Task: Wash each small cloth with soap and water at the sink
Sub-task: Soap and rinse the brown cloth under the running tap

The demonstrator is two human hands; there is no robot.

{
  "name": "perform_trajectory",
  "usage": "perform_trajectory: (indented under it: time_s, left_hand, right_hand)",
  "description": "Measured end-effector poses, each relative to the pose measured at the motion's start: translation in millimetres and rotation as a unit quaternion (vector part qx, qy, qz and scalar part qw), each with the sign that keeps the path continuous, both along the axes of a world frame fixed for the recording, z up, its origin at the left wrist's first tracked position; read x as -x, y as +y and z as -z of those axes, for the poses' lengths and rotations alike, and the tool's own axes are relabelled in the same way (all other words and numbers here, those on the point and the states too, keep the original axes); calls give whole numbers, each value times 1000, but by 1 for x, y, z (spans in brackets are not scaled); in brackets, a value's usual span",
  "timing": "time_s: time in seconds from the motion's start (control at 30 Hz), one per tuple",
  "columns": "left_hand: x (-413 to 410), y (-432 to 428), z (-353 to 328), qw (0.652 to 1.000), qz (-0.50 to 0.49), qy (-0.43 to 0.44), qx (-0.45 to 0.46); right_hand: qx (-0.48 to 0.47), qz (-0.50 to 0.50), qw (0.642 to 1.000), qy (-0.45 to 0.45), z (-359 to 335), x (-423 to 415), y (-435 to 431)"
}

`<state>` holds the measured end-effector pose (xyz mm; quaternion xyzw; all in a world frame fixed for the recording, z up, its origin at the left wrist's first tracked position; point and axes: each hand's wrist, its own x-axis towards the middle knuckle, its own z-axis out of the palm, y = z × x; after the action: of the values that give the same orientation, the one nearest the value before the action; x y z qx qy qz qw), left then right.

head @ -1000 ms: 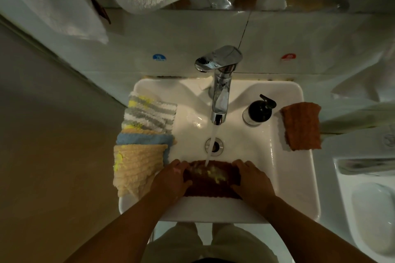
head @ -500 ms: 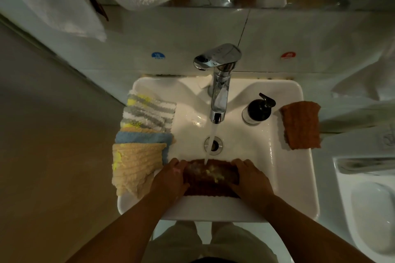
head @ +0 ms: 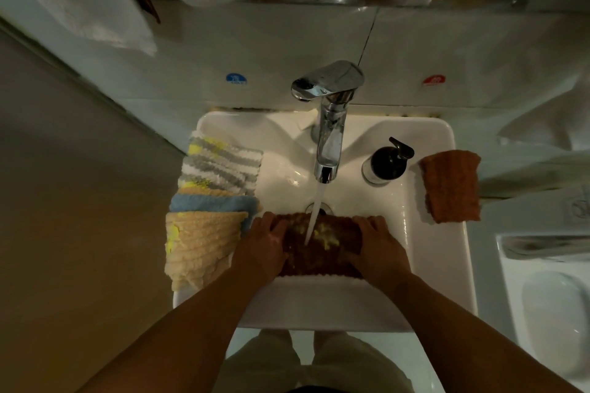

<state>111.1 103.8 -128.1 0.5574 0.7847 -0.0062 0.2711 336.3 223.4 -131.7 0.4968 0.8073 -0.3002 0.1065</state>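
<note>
Moved toward drain (head: 327, 210): brown cloth (head: 322, 257); stream (head: 319, 195) now strikes soapy middle. Fingers of left hand (head: 266, 244) and right hand (head: 376, 244) clamped on cloth ends, near sink (head: 319, 301) front edge. Risk: cloth blocks drain; left forearm nudges stacked cloths (head: 207, 204) off left edge.

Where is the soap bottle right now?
In the head view, the soap bottle stands on the sink ledge, just right of the faucet and left of the orange cloth.
</note>
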Motion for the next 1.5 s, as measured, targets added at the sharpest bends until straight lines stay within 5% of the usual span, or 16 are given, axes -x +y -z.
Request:
perform_trajectory:
  time_s: [0.23,0.37,0.57,0.73,0.93,1.1,1.27,1.5]
  left_hand:
    - [2,10,1,1000,0,22,-10]
    - [2,1,8,999,3,14,-37]
    - [6,0,12,999,-5,14,-44]
    - [7,-1,15,999,13,20,-26]
    - [10,-3,21,999,6,10,-33]
    - [8,-3,16,1000,-7,-7,-22]
    - [10,-5,20,998,-3,9,-70]
    - [7,-3,19,997,-16,14,-74]
  right_hand:
    - [-9,30,999,12,-27,16,15]
    - [-81,67,983,154,-91,38,21]
    - [-175,-23,910,376,-209,76,41]
    - [-177,-129,924,312,-217,105,46]
    - [-168,-120,934,291,-196,107,26]
    - [-170,16,902,396,-154,64,13]
    - [-94,254,929,252,-67,13,11]
    - [-59,362,879,303,-15,34,74]
